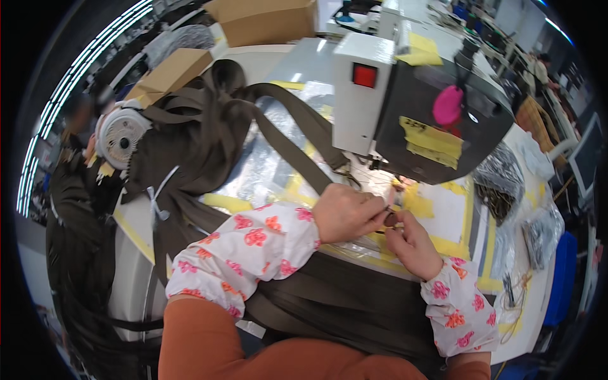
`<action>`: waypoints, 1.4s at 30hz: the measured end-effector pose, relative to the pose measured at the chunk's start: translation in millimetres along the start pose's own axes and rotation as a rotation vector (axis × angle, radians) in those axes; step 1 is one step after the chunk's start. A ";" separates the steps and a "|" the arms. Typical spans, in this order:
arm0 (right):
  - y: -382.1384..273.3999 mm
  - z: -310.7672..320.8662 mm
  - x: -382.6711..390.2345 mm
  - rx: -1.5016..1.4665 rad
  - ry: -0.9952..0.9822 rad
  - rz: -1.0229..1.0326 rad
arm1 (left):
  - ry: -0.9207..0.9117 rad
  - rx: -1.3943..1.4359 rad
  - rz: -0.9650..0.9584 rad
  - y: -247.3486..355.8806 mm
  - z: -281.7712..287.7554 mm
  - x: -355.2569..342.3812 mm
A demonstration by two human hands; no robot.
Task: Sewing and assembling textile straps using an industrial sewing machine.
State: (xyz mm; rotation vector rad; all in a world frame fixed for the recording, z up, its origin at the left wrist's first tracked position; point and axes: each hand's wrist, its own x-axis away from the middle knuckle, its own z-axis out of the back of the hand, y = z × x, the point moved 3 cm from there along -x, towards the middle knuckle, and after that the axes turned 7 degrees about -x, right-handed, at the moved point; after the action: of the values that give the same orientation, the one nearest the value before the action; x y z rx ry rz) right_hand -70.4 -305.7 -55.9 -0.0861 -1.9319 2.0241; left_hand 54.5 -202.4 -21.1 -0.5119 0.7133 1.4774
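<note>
My left hand (348,212) is closed in front of the sewing machine (430,114), at the end of a dark olive strap (288,149) that comes down from the upper left. Close beside it, on the right, my right hand (415,244) pinches a small dark looped piece (390,220). Fingertips of both hands meet around this piece, and its kind cannot be made out. The lit needle area (383,180) lies just beyond my fingers. Inside the left fist, the strap is hidden.
A heap of dark straps (190,133) fills the left side, beside a small white fan (122,139). More dark straps (342,301) lie across my lap. Cardboard boxes (263,22) stand at the back. Clear plastic bags (500,174) and a blue bin (561,278) are at the right.
</note>
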 end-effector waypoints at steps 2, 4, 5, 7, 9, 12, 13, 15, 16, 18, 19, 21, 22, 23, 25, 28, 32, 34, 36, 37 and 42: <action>1.2 -5.3 -0.6 -0.044 -0.029 -0.053 | -0.050 0.040 -0.001 4.5 -1.7 1.4; 3.9 -9.1 -2.1 -0.141 0.052 -0.059 | -0.116 0.020 0.003 7.5 -5.7 3.9; 3.8 -13.6 -2.6 -0.170 0.008 -0.005 | -0.138 0.063 0.029 8.0 -7.9 5.4; 3.7 -15.0 -0.2 -0.043 0.146 0.073 | -0.187 0.108 0.082 8.1 -12.2 9.5; -2.8 -18.7 3.5 0.150 0.156 0.269 | -0.331 0.264 0.183 5.5 -19.8 13.8; -7.5 -22.7 12.3 0.434 0.213 0.286 | -0.258 0.418 0.479 -5.4 -25.0 13.4; -10.2 -24.1 11.1 0.487 0.210 0.367 | -0.266 0.467 0.502 -6.1 -25.5 13.6; -12.2 -25.6 10.9 0.502 0.192 0.470 | -0.393 0.548 0.553 -4.7 -28.2 12.4; -12.4 -25.2 9.7 0.511 0.191 0.498 | -0.425 0.584 0.532 -3.7 -26.0 10.1; -10.6 -21.7 8.6 0.392 0.183 0.468 | -0.363 0.551 0.518 -4.1 -15.6 4.7; -9.7 -19.0 7.9 0.325 0.210 0.465 | -0.384 0.604 0.487 -3.6 -12.2 1.8; -7.3 -12.9 5.1 0.148 0.251 0.426 | -0.505 0.544 0.421 -4.7 -8.2 -0.7; -3.0 -7.1 2.7 -0.092 0.324 0.308 | -0.494 0.534 0.405 -6.4 -6.8 -2.3; -1.4 -2.9 2.6 -0.188 0.362 0.262 | -0.434 0.535 0.313 -4.2 -3.8 -2.3; -2.5 -0.4 2.1 -0.286 0.285 0.282 | -0.454 0.613 0.309 -2.5 -7.2 1.4; 1.5 -2.4 0.3 -0.412 0.208 0.158 | -0.369 0.571 0.358 0.3 -13.3 9.6; 2.1 -11.6 -0.8 -0.362 0.151 0.107 | -0.356 0.377 0.284 10.0 -18.6 11.7; -0.7 -14.8 0.0 -0.291 0.075 0.058 | -0.378 0.365 0.274 16.1 -17.9 10.2; -4.3 -13.3 2.3 -0.177 0.158 0.101 | -0.345 0.522 0.250 17.1 -16.6 7.1; -5.6 -11.3 1.4 -0.190 0.156 0.105 | -0.327 0.521 0.228 15.2 -15.0 6.7; -0.3 0.0 1.7 -0.321 0.234 -0.096 | -0.381 0.538 0.509 -7.3 -17.6 11.4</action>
State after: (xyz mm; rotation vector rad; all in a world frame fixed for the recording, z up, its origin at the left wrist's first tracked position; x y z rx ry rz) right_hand -72.0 -305.2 -55.3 -0.2887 -2.0456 1.5532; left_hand 59.1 -207.0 -42.3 0.3836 0.9278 1.6936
